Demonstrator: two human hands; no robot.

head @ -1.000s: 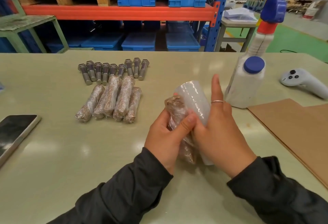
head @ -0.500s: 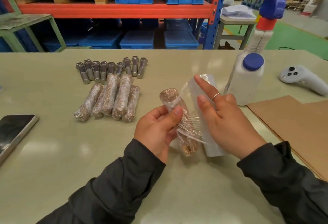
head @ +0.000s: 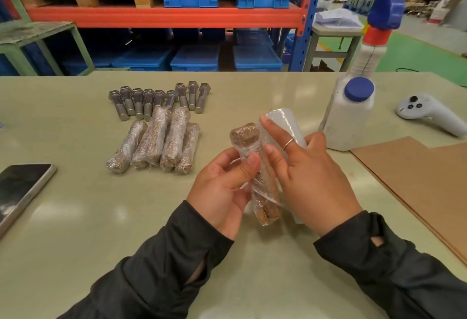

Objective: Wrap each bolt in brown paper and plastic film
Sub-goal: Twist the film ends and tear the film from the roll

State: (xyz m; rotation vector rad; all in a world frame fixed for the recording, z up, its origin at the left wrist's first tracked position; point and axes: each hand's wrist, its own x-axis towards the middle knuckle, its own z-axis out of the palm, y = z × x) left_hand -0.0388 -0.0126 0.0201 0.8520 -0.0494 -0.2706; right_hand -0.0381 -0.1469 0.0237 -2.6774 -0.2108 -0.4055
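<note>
I am watching through a single head-worn camera, looking forward and down across the table [head: 75, 217] from its near edge. It is sitting close over the left hand [head: 222, 190] and right hand [head: 310, 182], which are filling the lower centre, and its wide angle is also taking in the rack [head: 164, 16] beyond the far edge.

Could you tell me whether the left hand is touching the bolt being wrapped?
Touching. The head view shows the left hand holding the film-covered paper-wrapped bolt, thumb pressed across its front and fingers curled behind it.
</note>
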